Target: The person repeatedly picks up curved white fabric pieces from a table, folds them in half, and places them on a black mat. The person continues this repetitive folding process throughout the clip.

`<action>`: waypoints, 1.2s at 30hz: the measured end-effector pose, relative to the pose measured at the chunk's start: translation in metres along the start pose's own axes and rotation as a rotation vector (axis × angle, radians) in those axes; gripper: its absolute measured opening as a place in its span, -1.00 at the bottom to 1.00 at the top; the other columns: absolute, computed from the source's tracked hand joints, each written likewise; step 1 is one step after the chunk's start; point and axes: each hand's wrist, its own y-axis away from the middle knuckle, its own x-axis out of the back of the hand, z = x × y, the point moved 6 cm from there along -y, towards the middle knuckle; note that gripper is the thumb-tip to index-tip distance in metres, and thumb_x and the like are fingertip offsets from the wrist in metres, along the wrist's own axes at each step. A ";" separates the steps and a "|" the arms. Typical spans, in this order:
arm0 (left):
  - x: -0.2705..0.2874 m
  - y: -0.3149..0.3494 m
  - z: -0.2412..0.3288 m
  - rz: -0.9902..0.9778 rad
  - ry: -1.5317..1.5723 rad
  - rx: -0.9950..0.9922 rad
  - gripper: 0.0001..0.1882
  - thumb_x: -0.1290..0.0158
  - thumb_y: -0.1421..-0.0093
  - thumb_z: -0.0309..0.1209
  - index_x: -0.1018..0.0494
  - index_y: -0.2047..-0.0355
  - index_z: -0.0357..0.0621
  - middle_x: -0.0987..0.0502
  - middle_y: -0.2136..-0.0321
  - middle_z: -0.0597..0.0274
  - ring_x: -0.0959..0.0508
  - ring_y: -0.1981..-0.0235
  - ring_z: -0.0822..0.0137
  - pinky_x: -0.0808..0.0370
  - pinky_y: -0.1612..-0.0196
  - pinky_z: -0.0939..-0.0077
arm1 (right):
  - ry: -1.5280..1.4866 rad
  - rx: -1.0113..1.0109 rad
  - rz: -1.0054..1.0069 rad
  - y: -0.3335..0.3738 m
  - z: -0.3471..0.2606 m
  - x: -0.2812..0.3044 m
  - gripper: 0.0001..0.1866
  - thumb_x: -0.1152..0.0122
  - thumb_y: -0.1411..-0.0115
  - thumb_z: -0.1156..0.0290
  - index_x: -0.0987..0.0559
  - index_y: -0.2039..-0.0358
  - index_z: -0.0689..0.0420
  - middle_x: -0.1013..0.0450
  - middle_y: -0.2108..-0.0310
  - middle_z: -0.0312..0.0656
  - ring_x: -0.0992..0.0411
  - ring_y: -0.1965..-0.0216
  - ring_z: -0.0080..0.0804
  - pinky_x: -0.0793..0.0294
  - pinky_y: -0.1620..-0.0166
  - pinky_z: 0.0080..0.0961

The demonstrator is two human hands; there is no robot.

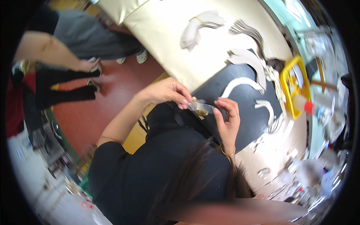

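A small clear plastic bag (201, 107) with gold-coloured bits inside is stretched between my two hands, in front of my body at the table's near edge. My left hand (165, 92) pinches its left edge between thumb and fingertips. On the other side, my right hand (228, 119) has its thumb and forefinger closed at the bag's right edge, the other fingers bent. The gold bits are too small to name. Just beyond my hands, a curved white strip (240, 82) lies on a dark mat (245, 107), with a shorter curved white strip (267, 107) to its right.
Bundles of curved off-white pieces (195, 32) lie on the cream-covered table (161, 41). A yellow basket (287, 84) and a bottle with a red band (305, 106) stand at the right. At the left, a person's arm (52, 52) and legs are near over a red floor (90, 123).
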 end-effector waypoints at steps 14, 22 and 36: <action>0.237 -0.179 -0.073 0.949 -1.251 0.137 -0.71 -0.11 -0.25 -0.19 -0.65 0.19 -0.09 -0.68 0.24 0.11 -0.68 0.25 0.06 -0.58 0.27 0.16 | 0.195 -0.005 -0.291 -0.019 -0.002 -0.048 -0.86 -0.21 -0.26 0.65 -0.60 0.17 0.26 -0.52 0.13 -0.08 -0.49 0.07 -0.33 -0.45 -0.04 -0.49; 0.231 -0.192 -0.066 0.996 -1.278 0.038 -0.68 -0.11 -0.26 -0.17 -0.65 0.18 -0.13 -0.67 0.18 0.07 -0.66 0.18 0.05 -0.57 0.19 0.22 | 0.216 -0.007 -0.244 -0.016 -0.006 -0.052 -0.88 -0.18 -0.29 0.65 -0.59 0.17 0.26 -0.53 0.18 -0.11 -0.51 0.16 -0.39 -0.48 0.05 -0.53; 0.190 -0.037 -0.101 0.156 -1.454 0.308 -0.57 -0.13 -0.28 -0.12 -0.61 0.18 -0.32 -0.67 0.21 -0.04 -0.69 0.21 0.10 -0.57 0.15 0.30 | 0.741 0.065 0.257 -0.023 -0.019 0.084 -0.84 -0.28 -0.21 0.58 -0.60 0.18 0.20 -0.54 0.19 -0.11 -0.53 0.15 -0.20 -0.50 0.06 -0.38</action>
